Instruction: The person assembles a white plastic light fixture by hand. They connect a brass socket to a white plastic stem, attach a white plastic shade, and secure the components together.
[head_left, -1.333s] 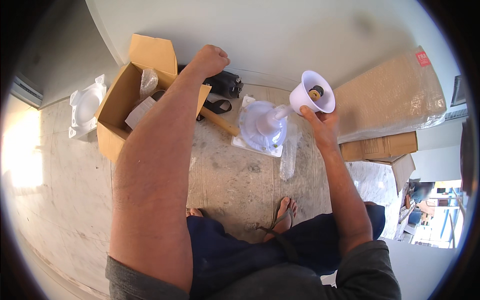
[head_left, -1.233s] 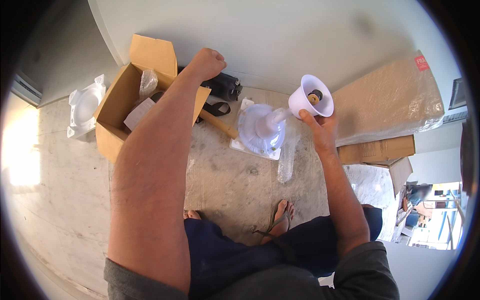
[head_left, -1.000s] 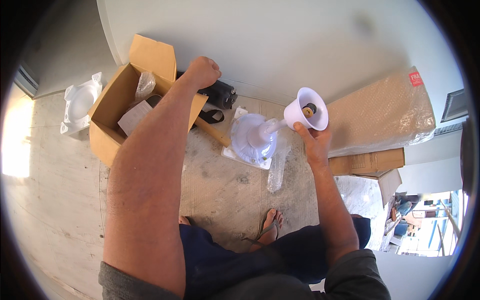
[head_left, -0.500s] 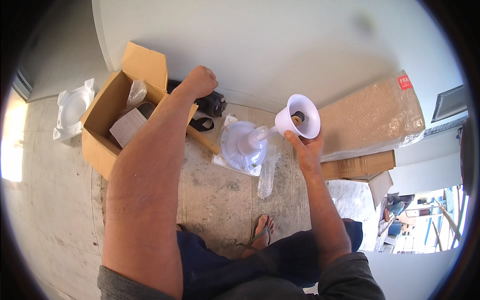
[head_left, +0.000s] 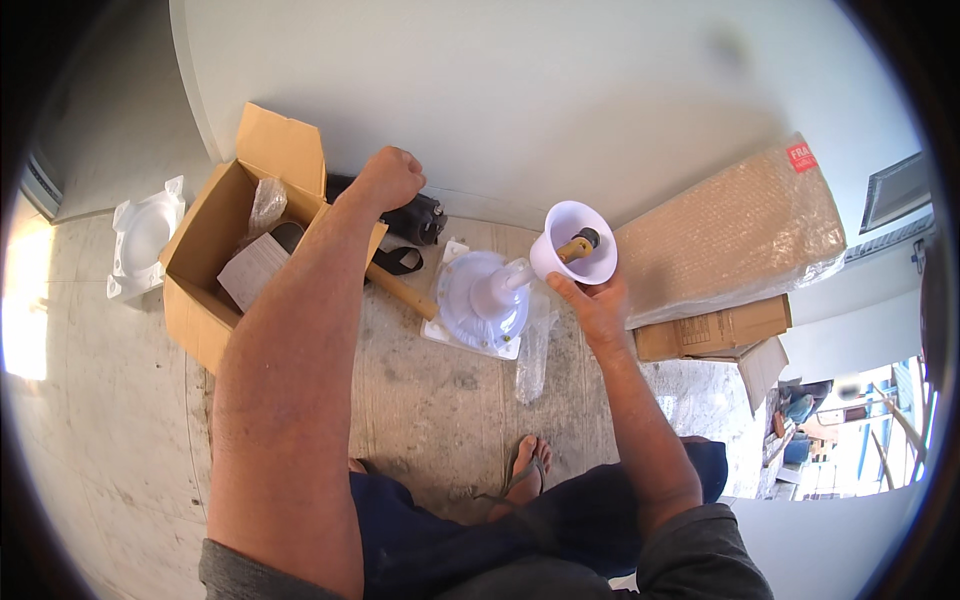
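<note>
My right hand (head_left: pixel 601 312) grips a white bell-shaped cup (head_left: pixel 550 250) by its near rim, thumb on the outside. Its mouth is tilted up and shows a tan-and-black fitting (head_left: pixel 577 247) inside. Just left of the cup stands a white domed base with a neck (head_left: pixel 487 300), on a white foam piece (head_left: pixel 509 348). The cup overlaps the neck's end, so whether they join is hidden. My left hand (head_left: pixel 393 181) is raised with curled fingers near the wall, above a black cylindrical object (head_left: pixel 418 222); what it holds, if anything, is hidden.
At left an open cardboard box (head_left: pixel 205 265) holds plastic wrap and a white packet; a foam tray (head_left: pixel 145 238) lies beyond it. A bubble-wrapped carton (head_left: pixel 735 235) leans at the wall on the right, above flattened cardboard (head_left: pixel 715 330). Bubble wrap (head_left: pixel 531 370) lies near my foot.
The cup has shifted slightly left and down in view, and the fitting inside shows more of its length. My left hand is a little lower, still curled.
</note>
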